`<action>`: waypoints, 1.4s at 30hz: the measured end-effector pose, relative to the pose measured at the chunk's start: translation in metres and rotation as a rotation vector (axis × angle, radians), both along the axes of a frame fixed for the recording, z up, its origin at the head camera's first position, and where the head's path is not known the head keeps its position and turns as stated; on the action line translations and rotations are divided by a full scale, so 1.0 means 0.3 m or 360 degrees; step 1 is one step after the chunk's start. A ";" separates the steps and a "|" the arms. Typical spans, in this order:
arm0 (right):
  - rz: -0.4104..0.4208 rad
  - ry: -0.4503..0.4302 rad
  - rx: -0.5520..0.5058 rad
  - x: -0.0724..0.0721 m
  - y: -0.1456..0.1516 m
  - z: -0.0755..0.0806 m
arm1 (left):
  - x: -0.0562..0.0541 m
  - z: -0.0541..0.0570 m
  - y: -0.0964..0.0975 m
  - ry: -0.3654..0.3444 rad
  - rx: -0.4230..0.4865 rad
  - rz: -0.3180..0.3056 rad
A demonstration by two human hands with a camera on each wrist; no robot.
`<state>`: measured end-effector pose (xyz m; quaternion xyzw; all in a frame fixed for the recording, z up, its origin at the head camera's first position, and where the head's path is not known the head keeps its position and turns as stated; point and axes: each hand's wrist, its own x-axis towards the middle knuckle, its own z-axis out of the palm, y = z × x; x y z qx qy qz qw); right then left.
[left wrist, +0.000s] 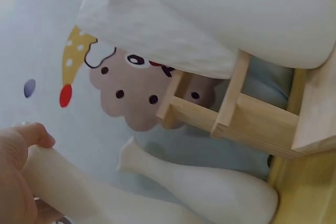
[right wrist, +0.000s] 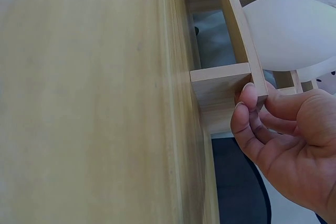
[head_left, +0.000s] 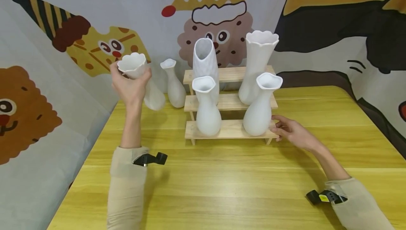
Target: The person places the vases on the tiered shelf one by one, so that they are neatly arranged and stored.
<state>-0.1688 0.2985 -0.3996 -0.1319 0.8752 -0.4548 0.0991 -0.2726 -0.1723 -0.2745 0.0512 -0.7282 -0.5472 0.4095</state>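
Observation:
My left hand grips a white vase with a scalloped rim, round its upper part; the vase leans, and I cannot tell whether its base touches the table. My right hand pinches the right end of the lowest step of a three-step wooden stand; the right wrist view shows thumb and fingers on the board's corner. On that step stand two narrow-necked white vases, a left one and a right one. Behind them rise a slant-mouthed vase and a tall wavy-rimmed vase.
Another slim white vase stands on the wooden table, left of the stand and beside the held vase. A cartoon-printed cloth hangs behind the table and along its left side.

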 end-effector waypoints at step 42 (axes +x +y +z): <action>0.0002 0.0001 -0.0019 0.007 0.000 0.007 | 0.083 0.299 0.179 0.0898 0.0003 -0.0266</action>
